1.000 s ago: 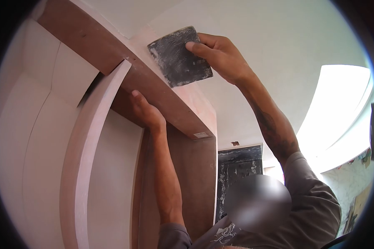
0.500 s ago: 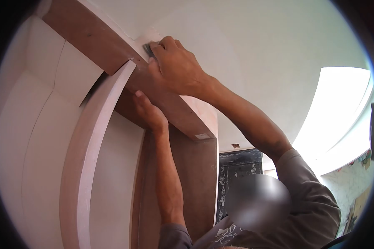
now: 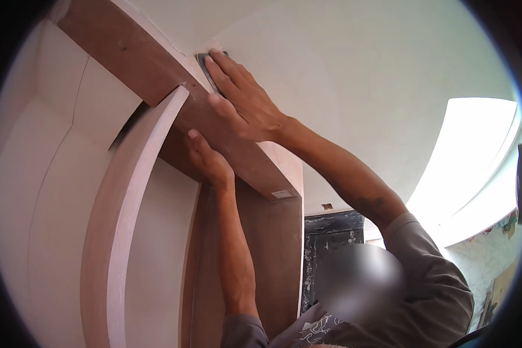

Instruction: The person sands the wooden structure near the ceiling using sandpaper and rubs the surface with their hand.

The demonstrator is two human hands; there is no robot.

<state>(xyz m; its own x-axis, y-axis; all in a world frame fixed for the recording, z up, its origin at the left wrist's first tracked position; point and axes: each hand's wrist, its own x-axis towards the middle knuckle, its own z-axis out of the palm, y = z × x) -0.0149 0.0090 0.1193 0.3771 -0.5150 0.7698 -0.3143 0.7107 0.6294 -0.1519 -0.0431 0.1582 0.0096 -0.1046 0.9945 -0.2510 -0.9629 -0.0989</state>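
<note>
My right hand [image 3: 249, 101] is raised with its fingers stretched over a thin dark flat pad [image 3: 203, 62]. The pad is pressed to the pale pinkish surface just above a brown board [image 3: 122, 49]; most of it hides under the fingers, so its exact kind is unclear. My right thumb lies over the board's upper edge. Lower down, my left hand [image 3: 213, 165] rests against the board's underside, thumb up and holding no visible object. Some of its fingers are hidden.
A curved pinkish panel edge [image 3: 134, 174] meets the board at left. Behind are brown cabinet panels [image 3: 267, 243] and a black marked panel [image 3: 333, 238]. The pale ceiling [image 3: 354, 69] spreads above, with a bright window [image 3: 470, 156] at right.
My right hand has turned and its curled fingers have straightened over the dark pad, which lies flatter against the surface. My left hand stays nearly in place.
</note>
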